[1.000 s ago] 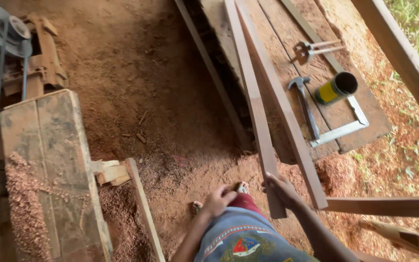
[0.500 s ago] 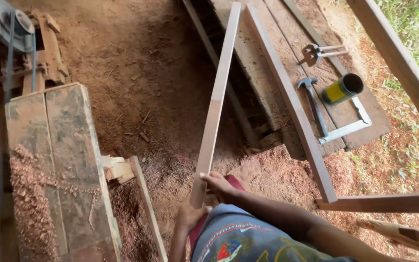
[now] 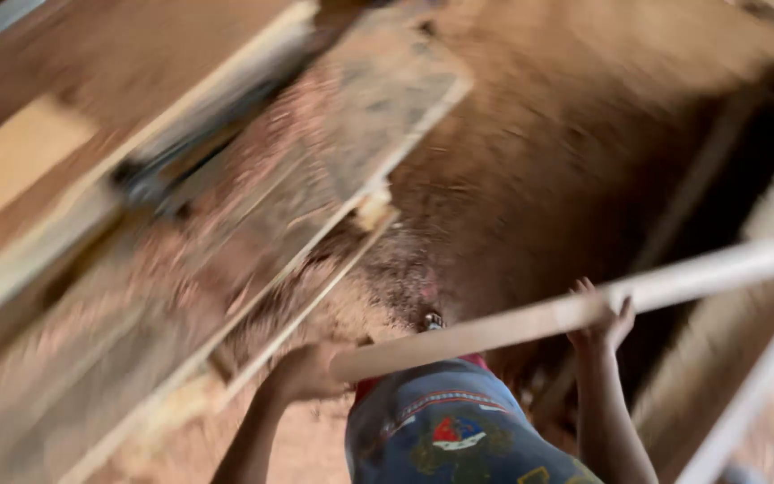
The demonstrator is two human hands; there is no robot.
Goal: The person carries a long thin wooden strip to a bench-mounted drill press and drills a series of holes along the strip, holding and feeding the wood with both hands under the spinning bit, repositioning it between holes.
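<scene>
Left hand (image 3: pixel 302 372) clenched low, right hand (image 3: pixel 600 318) raised (fingers curled)

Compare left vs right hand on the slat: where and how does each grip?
The left hand holds the wooden slat at its near end, low beside the hip; the right hand holds it further along and higher. Left fingers wrap closed; right fingers look spread, though blur hides detail. Both touch the same slat.
</scene>
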